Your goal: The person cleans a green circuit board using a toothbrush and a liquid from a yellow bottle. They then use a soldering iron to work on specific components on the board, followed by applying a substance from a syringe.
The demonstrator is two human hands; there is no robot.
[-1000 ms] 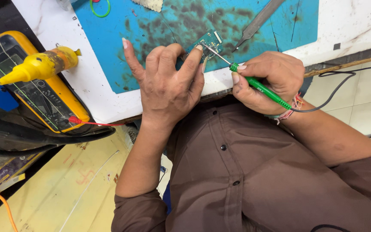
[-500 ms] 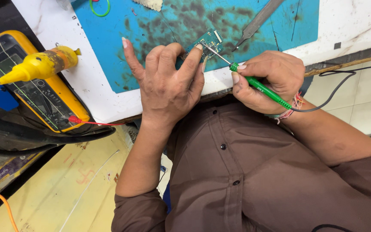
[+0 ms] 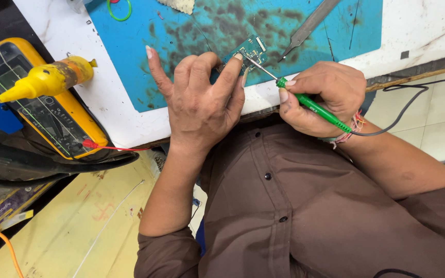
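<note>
My left hand point(image 3: 202, 98) presses its fingertips on a small green circuit board point(image 3: 250, 51) lying on a stained blue mat point(image 3: 207, 31). Its thumb sticks out to the left, off the board. My right hand point(image 3: 321, 95) grips a green-handled soldering iron point(image 3: 312, 106) like a pen. The iron's thin metal tip touches the near edge of the board. A black cable point(image 3: 403, 110) runs from the iron's back end off to the right.
A yellow multimeter point(image 3: 42, 103) lies at the left with a yellow squeeze bottle point(image 3: 47, 80) on it and a red lead point(image 3: 114, 148) plugged in. Metal tweezers point(image 3: 310, 23) rest on the mat's far side beside a green ring point(image 3: 119, 9). The white bench point(image 3: 428, 25) edge runs below my hands.
</note>
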